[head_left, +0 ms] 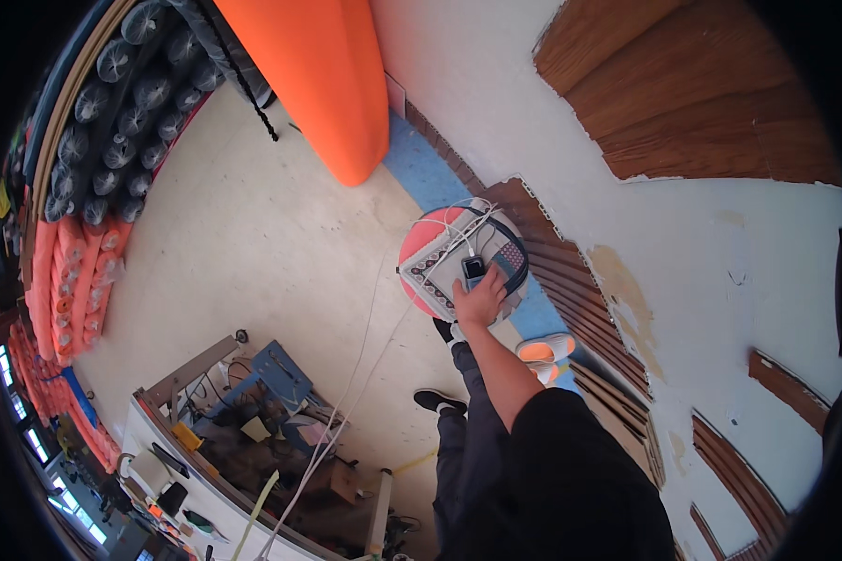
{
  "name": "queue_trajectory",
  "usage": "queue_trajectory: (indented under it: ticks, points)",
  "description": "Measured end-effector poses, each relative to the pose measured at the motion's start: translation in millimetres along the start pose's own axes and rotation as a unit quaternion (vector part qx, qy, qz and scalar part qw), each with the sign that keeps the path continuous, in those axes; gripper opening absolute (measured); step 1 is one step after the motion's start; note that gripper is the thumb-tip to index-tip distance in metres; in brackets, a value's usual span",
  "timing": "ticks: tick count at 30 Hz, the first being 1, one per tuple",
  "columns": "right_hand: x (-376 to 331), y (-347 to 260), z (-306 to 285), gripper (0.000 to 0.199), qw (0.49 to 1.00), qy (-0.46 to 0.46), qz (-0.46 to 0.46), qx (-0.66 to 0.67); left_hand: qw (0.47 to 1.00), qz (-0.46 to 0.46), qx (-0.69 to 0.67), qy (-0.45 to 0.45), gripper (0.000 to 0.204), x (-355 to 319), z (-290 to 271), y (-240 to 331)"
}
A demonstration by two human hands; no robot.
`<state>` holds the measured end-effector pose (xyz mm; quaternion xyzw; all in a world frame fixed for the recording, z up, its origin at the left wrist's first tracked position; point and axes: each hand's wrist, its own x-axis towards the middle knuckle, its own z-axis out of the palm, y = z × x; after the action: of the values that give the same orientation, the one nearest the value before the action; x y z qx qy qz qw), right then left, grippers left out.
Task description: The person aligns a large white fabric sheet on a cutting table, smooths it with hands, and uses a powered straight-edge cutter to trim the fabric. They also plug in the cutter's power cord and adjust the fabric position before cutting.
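Observation:
My right hand (480, 301) reaches forward from a black sleeve. Its thumb and fingers close around the lower end of a small handheld device with a dark screen (475, 268). A white cable (471, 245) runs into the device's far end. Beneath it lies a grey fabric bag (447, 272) with a patterned band, a patchwork patch and a dark strap. This bag rests on a round red stool seat (413, 251), whose red edge shows at the left. Loops of white cable lie over the bag's far side. My left hand is out of view.
A long orange kayak-like shape (346, 103) stands ahead. Brown slatted panels (571, 290) lean along the right wall. Slippers (545, 349) lie beside the stool. White cords (346, 411) cross to a cluttered workbench (243, 467) at left. Wrapped rolls (112, 122) are stacked far left.

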<state>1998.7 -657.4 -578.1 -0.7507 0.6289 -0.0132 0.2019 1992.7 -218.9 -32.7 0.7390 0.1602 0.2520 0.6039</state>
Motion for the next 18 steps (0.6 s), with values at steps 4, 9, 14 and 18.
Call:
queue_trajectory:
  ticks: [4,9,14,18]
  points:
    - [-60.6,19.4,-43.2,0.076,0.974,-0.057,-0.178,0.131,0.999,-0.020,-0.020,0.033,0.042,-1.1,1.4,-0.1]
    - [-140.1,-66.6,-185.4,0.053,0.855,-0.192,-0.357,0.324,0.999,-0.013,-0.041,0.026,0.042,-2.2,-1.7,-1.5]
    - [-205.8,-144.7,-280.8,0.038,0.651,-0.281,-0.483,0.514,0.999,-0.009,-0.045,0.017,0.040,-1.9,-4.1,-1.3]
    - [-239.0,-173.8,-305.7,0.033,0.552,-0.322,-0.502,0.583,0.999,0.004,-0.044,-0.022,0.038,-4.1,0.1,4.3]
